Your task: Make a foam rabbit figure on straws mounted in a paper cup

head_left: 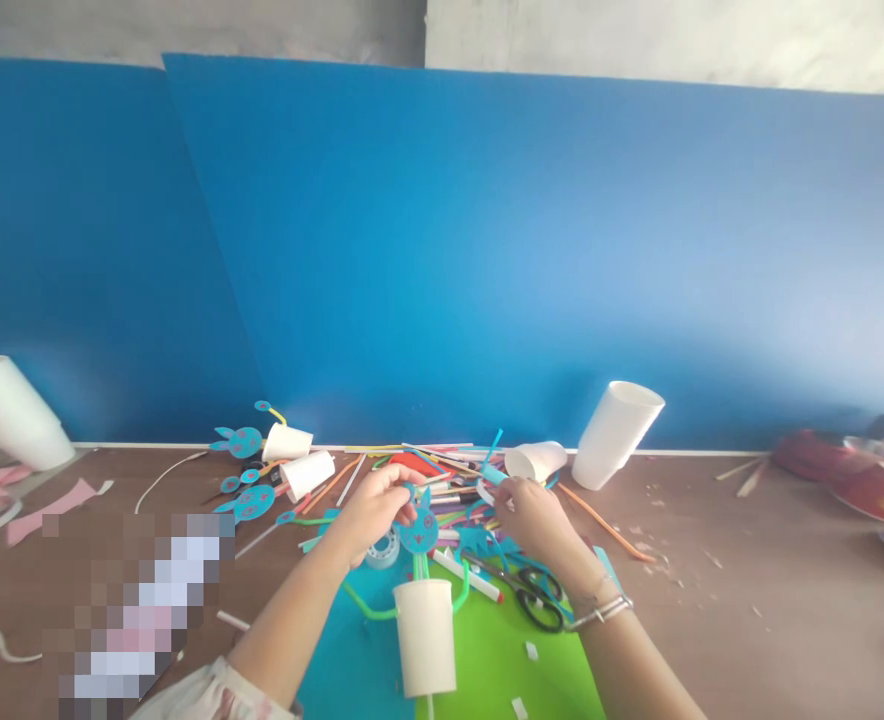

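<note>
A white paper cup with green pipe-cleaner arms stands over the blue and green sheets. A blue rabbit face rises above it on a green stem. My left hand has its fingers closed at the rabbit's ear, beside the face. To the right, my right hand is closed near a light blue strip; its fingertips are partly hidden, and what they hold cannot be made out. Black scissors lie below my right hand. A tape roll sits by my left hand.
Finished-looking cup figures lie at the left, by the blue partition. Stacked white cups lean at the right, others at the far left. Pipe cleaners, pens and paper scraps are piled mid-table. A red object is far right.
</note>
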Demonstrator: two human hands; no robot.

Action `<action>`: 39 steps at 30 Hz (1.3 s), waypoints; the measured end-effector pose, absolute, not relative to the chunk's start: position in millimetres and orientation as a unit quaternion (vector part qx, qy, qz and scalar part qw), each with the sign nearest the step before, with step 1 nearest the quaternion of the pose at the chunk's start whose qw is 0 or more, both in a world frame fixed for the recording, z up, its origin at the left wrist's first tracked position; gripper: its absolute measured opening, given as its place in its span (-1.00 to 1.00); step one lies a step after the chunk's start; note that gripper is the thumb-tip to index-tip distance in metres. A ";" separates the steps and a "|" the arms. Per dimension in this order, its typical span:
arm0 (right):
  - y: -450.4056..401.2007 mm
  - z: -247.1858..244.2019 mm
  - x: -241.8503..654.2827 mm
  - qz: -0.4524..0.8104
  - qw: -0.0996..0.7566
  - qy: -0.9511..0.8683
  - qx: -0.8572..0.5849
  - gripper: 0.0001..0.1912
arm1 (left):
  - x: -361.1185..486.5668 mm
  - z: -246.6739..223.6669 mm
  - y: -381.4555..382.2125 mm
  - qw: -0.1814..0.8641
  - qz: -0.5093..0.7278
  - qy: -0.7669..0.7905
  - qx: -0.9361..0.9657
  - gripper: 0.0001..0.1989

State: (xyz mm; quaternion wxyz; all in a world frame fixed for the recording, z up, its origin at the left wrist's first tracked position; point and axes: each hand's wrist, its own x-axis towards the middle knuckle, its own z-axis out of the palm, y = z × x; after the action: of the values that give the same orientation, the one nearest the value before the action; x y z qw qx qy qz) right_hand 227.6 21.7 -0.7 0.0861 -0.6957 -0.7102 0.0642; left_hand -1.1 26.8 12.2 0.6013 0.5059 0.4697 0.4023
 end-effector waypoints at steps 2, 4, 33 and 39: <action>21.6 4.7 229.7 0.093 0.123 -0.706 -0.692 -0.76 | 3.0 11.1 26.3 0.653 0.424 0.464 0.423 -0.90; 20.0 9.2 228.7 0.163 0.203 -0.703 -0.662 -0.75 | 7.9 11.7 24.1 0.692 0.428 0.450 0.369 -0.95; -14.0 24.3 171.9 0.229 0.378 -0.756 -0.483 -0.84 | 31.6 7.2 -1.3 0.331 0.500 0.487 0.635 -0.82; -13.2 19.8 168.1 0.223 0.423 -0.726 -0.494 -0.86 | 30.9 9.3 -4.1 0.346 0.502 0.458 0.647 -0.81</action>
State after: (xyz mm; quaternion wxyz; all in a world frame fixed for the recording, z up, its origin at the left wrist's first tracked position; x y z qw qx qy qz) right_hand 168.1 -13.2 19.8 0.4233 -0.4940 -0.7259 0.2234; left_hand 30.9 -4.1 9.3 0.3456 0.6470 0.4578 0.5023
